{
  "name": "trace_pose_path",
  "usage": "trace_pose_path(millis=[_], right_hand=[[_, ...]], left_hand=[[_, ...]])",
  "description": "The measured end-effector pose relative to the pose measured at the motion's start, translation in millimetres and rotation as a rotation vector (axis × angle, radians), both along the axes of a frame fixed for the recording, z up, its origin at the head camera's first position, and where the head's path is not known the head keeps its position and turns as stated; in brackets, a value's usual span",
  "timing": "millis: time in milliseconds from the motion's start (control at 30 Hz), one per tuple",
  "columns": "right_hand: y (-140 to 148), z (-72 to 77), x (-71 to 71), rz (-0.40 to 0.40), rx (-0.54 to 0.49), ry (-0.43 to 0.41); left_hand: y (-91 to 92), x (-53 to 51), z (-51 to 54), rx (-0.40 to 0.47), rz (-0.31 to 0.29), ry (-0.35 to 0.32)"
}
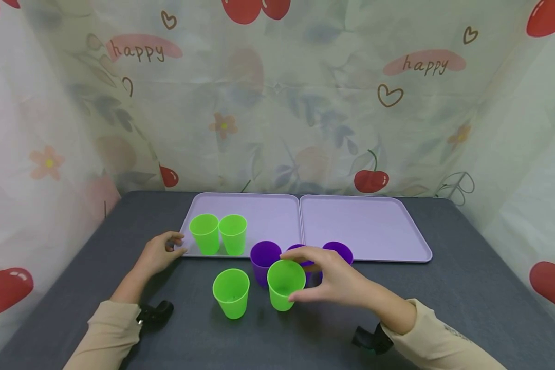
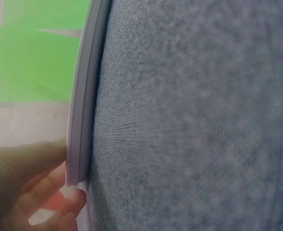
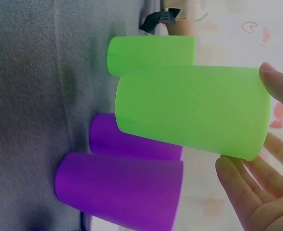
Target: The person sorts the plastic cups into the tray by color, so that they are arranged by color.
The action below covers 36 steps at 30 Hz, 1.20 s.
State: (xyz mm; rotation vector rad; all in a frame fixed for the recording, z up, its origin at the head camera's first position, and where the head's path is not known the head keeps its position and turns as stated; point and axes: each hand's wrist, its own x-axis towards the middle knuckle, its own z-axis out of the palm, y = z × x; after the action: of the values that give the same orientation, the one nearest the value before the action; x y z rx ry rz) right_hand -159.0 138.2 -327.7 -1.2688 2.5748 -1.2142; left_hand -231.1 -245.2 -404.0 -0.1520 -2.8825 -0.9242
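Note:
My right hand (image 1: 335,277) grips a green cup (image 1: 281,295) by its rim, thumb on one side and fingers on the other. In the right wrist view this green cup (image 3: 194,110) covers part of a purple cup behind it. A second green cup (image 1: 231,295) stands upright on the table, left of the held one. Behind them are three purple cups (image 1: 264,259), partly hidden by the right hand and the held cup. My left hand (image 1: 159,252) holds the front left corner of the left lilac tray (image 1: 273,221), its fingertips against the edge.
Two green cups (image 1: 233,234) stand side by side on the left tray. A second lilac tray (image 1: 361,226) adjoins it on the right. The dark grey tablecloth (image 1: 194,344) covers the table, and a patterned curtain (image 1: 277,103) hangs behind and at both sides.

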Motion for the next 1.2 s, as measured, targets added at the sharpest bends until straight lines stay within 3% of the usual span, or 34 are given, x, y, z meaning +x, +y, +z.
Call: trace_pose_path(millis=[500, 933, 1200], right_hand=[[19.4, 27.9, -3.2, -0.072, -0.042, 0.027], [28.9, 34.9, -4.2, -0.060, -0.084, 0.043], [35.0, 37.2, -6.9, -0.061, -0.106, 0.074]], left_hand=[[0.1, 0.3, 2.4, -0.003, -0.008, -0.020], [-3.9, 1.4, 4.6, 0.015, -0.047, -0.001], [-4.7, 3.5, 8.4, 0.014, -0.048, -0.032]])
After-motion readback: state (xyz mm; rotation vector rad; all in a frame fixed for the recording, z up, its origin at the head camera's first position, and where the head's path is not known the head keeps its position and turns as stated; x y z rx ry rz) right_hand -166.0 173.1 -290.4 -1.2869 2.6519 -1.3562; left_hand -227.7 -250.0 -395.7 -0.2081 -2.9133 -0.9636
